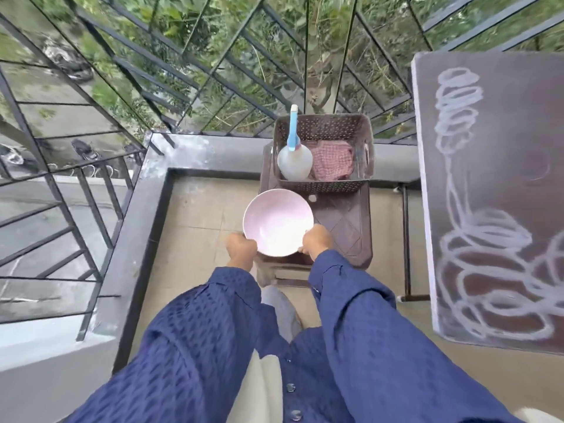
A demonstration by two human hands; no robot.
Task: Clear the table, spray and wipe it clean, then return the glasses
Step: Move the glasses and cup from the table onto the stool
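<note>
Both hands hold one pink bowl [276, 221] by its rim: the left hand [241, 246] curls round the near left edge, and the right hand [316, 241] grips the near right edge with its fingertips tucked under. Blue patterned sleeves [351, 288] cover both arms down to the wrists.

Beyond the hands and out to their left, a dark metal railing [152, 77] runs round the balcony, with greenery behind it. Well to the right of the right hand stands the table [518, 132], a dark brown top covered in looping white scribbles; no glasses show on the part in view. Under the hands lies a pale tiled floor [189, 215], edged on the left by a grey ledge [143, 209].

Just below and ahead of the right hand is a brown plastic stool [351, 227]. The bowl overlaps the stool's near left corner, perhaps resting on it, though the angle does not settle whether they touch. On the stool's far end, ahead of both hands, sits a brown perforated basket [323, 186]. Inside it, on the side nearer the left hand, stands a white spray bottle [294, 161] with a blue trigger head, and touching it on the right lies a crumpled pink checked cloth [332, 161].
</note>
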